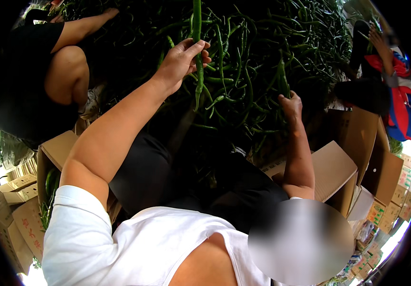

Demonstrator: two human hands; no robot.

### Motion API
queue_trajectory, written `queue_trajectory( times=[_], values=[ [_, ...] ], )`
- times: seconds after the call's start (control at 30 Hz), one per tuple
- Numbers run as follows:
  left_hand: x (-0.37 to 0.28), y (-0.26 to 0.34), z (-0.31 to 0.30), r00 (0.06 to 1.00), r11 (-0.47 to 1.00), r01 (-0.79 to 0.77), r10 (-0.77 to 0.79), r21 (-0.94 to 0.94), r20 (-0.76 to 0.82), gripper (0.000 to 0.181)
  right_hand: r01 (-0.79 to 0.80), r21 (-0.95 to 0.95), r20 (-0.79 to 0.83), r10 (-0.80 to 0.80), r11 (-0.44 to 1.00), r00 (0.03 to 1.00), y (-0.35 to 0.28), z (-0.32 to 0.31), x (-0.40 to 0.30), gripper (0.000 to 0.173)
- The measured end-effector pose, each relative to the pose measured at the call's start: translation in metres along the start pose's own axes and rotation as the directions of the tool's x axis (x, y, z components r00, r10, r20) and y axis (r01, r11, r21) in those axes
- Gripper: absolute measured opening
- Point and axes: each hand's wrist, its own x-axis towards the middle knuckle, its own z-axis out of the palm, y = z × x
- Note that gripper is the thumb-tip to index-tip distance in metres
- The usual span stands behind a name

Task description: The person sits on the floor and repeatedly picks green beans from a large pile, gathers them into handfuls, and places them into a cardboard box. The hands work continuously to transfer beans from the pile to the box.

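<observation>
My left hand (182, 60) grips a long green chili pepper (197, 21) around its middle. That pepper hangs nearly upright, with its lower end above the heap. Farther right and lower, my right hand (292, 105) is closed around the lower part of a green chili pepper (282, 77) that points upward; whether it is one or more cannot be told. Under and beyond both hands spreads a large heap of long green chili peppers (239, 64), many of them curved. My legs in black trousers (144, 171) are bent at the heap's near side, where deep shadow hides detail.
At the right stand open cardboard boxes (334, 171). A cardboard box (61, 148) at my left contains green peppers. Another person's bent knee (66, 71) is close on the left; a person in red and blue (400, 96) is at the right. Stacked cartons (393, 211) stand behind.
</observation>
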Motion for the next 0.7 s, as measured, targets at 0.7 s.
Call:
queue_trajectory(
  times=[0.7],
  values=[
    [-0.005, 0.002, 0.013, 0.998, 0.999, -0.030, 0.029, 0.014, 0.055, 0.023, -0.194, 0.743, 0.164, 0.106, 0.640, 0.981, -0.025, -0.093, -0.002, 0.025]
  ],
)
